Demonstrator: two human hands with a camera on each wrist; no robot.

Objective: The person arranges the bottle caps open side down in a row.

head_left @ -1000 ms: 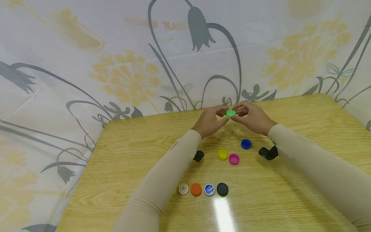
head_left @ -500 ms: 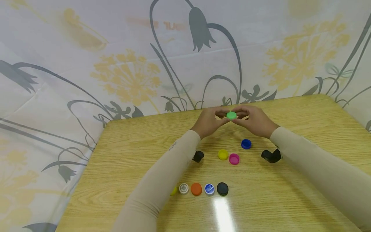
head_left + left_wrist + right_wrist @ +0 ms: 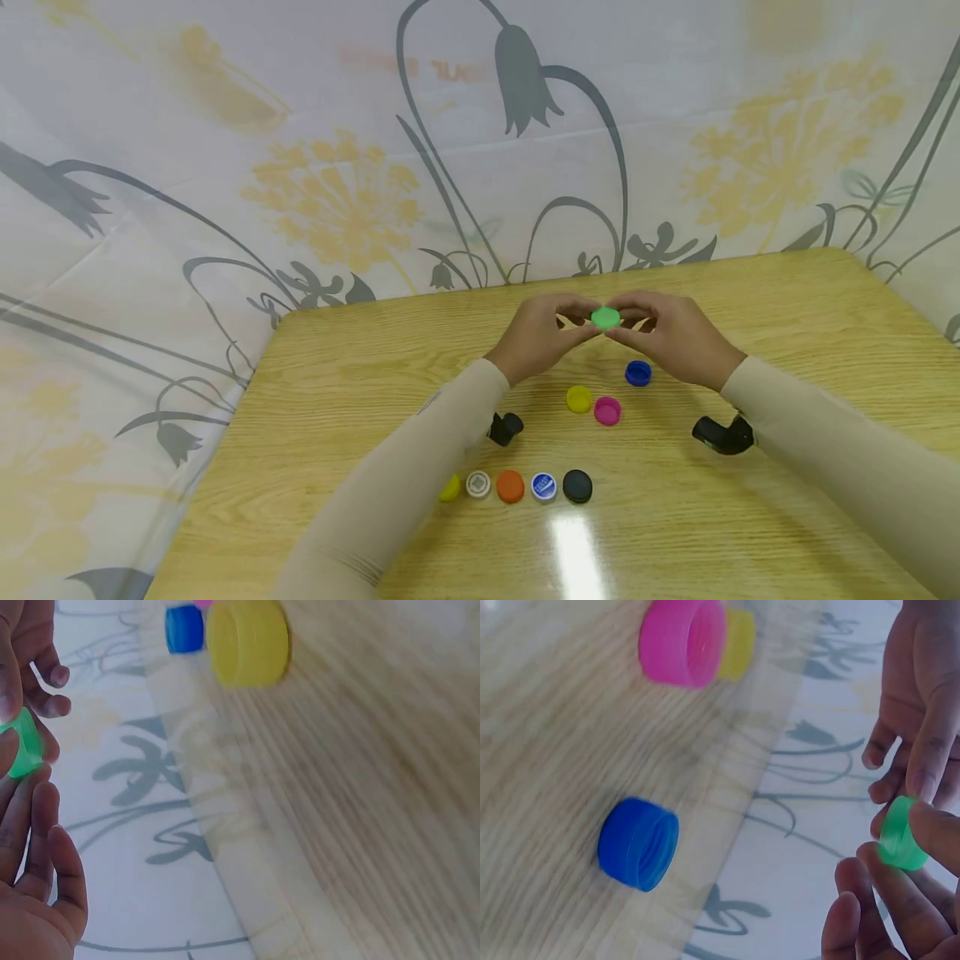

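Note:
A green bottle cap (image 3: 606,318) is held up over the far part of the table. My left hand (image 3: 534,336) pinches its left side between thumb and fingertips, and my right hand (image 3: 681,340) pinches the right side the same way. In the right wrist view the cap (image 3: 902,834) shows its rim, with fingers from both hands round it. Nearer to me on the table lie a blue cap (image 3: 638,374), a yellow cap (image 3: 578,400) and a magenta cap (image 3: 607,411), the blue one closest to the right hand.
Nearer still, a row holds a yellow cap (image 3: 450,489) partly behind the left sleeve, a white cap (image 3: 478,485), an orange cap (image 3: 511,487), a blue-and-white cap (image 3: 544,487) and a black cap (image 3: 577,487). A flower-patterned cloth (image 3: 465,167) hangs behind the table (image 3: 337,375).
Both hands have come down and nearer to me in the head view, bringing the green bottle cap along between them. The caps on the table have stayed put.

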